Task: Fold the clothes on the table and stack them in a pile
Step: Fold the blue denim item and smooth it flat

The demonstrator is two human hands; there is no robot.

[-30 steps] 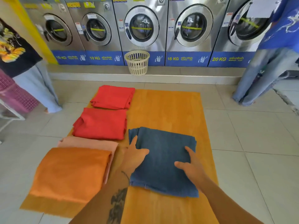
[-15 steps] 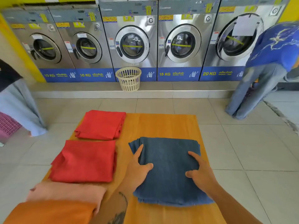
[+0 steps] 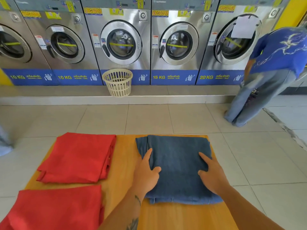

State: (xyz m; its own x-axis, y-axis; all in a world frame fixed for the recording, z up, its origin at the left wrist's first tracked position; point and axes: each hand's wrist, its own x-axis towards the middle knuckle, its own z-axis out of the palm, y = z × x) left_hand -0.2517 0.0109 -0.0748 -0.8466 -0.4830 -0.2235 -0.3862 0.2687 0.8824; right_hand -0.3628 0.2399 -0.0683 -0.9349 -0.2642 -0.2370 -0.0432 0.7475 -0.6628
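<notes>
I see the folded blue cloth [image 3: 178, 168] lying at centre right of the frame on the orange table [image 3: 174, 216], its far edge at the table's far edge. My left hand [image 3: 147, 173] lies flat on its left side with fingers stretched out and the thumb spread onto the fabric; my right hand [image 3: 211, 174] lies flat on its right side the same way. Neither hand grips anything; both just press on the cloth.

To the left, 2 folded red cloths sit apart from the blue one: the far red cloth [image 3: 78, 157] at centre left and the near red cloth [image 3: 53, 209] at lower left, cut off by the frame's bottom edge. Nothing lies between my hands and the cloth.

Across the top run 5 washing machines [image 3: 122, 42], with a cream laundry basket [image 3: 118, 82] on the ledge before them. At upper right a person in a blue shirt [image 3: 274, 63] bends toward a machine.

Compared with 0.5 seconds ago, the blue cloth sits higher in the frame and closer to the table's far edge, and the peach and orange cloths at lower left have dropped out of view. The machine labels are too blurred to read beyond the KG marks.
</notes>
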